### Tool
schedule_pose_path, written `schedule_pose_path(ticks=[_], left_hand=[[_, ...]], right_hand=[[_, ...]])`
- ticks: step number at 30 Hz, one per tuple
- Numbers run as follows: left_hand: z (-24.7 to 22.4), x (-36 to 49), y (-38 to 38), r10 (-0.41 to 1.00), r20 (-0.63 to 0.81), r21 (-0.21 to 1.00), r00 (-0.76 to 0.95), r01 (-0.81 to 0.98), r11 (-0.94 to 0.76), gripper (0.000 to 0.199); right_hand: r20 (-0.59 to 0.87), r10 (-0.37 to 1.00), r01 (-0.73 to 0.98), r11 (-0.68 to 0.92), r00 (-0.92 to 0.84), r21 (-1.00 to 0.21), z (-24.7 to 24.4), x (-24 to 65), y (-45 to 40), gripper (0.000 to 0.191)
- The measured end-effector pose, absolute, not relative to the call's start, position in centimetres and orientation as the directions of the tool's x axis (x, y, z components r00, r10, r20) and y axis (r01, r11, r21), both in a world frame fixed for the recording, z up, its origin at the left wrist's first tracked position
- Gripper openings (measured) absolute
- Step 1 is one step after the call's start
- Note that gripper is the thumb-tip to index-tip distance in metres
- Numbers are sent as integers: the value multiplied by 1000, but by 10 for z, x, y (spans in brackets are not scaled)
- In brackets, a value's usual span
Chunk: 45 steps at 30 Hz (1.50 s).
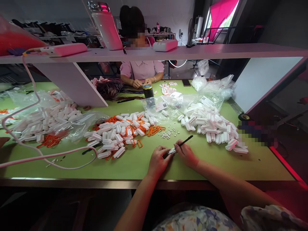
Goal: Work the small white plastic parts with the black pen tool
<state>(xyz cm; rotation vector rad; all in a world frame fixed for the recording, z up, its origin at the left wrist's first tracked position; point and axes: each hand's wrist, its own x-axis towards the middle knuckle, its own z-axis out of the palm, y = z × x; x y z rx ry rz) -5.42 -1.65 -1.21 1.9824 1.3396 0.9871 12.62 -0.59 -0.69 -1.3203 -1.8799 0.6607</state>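
Observation:
Over the front middle of the green table, my left hand [158, 160] is closed on a small white plastic piece [172, 150]. Close on its right, my right hand [186, 155] pinches a thin black stick-like tool [188, 140] that slants up to the right. The tool's lower end is at the white piece, but my fingers hide the exact contact. Just beyond my hands lie several tiny white parts [168, 133]. To the left is a heap of white plastic housings [113, 136] mixed with orange plastic frames [154, 130]. Another pile of white housings [211, 125] spreads to the right.
A shelf [134, 55] crosses above the table, carrying a bottle [106, 27] and power banks. Clear plastic bags [163, 107] and a dark cylinder [148, 91] stand farther back. A pink cable [60, 156] loops at left. A person [141, 69] works opposite.

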Motion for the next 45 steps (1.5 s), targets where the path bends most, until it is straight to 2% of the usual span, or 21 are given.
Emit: schedule_pose_path(ticks=[4, 14, 26, 28, 30, 32, 35, 37, 40, 45], left_hand=[[-15, -54, -16, 935, 261, 769, 240, 533, -352, 14], [-13, -54, -16, 939, 252, 782, 234, 522, -340, 14], [-10, -54, -16, 933, 263, 758, 246, 546, -358, 11], [-9, -54, -16, 932, 263, 753, 249, 551, -360, 10], [-10, -54, -16, 932, 265, 751, 246, 553, -360, 10], [-11, -54, -16, 932, 268, 754, 243, 549, -360, 11], [-14, -54, -16, 934, 265, 763, 240, 540, -356, 14], [-16, -55, -16, 936, 261, 764, 237, 541, -350, 15], [-17, -55, -16, 937, 257, 767, 235, 541, -346, 16], [-13, -55, -16, 938, 254, 769, 237, 538, -345, 15]], right_hand=[[272, 943, 533, 333, -192, -778, -9, 127, -5, 23], [281, 937, 582, 350, -209, -734, -6, 126, -7, 22], [170, 927, 784, 373, -334, -495, 1, 112, -2, 20], [158, 927, 791, 372, -339, -485, 2, 109, 0, 18], [161, 934, 777, 354, -318, -520, 0, 109, 0, 16], [193, 947, 731, 320, -255, -603, -3, 111, 1, 17], [252, 959, 590, 280, -131, -758, -9, 116, 3, 24], [261, 961, 503, 273, -96, -820, -11, 118, 4, 27], [243, 962, 474, 272, -123, -837, -9, 119, 4, 26], [246, 953, 538, 304, -179, -786, -6, 119, 0, 23]])
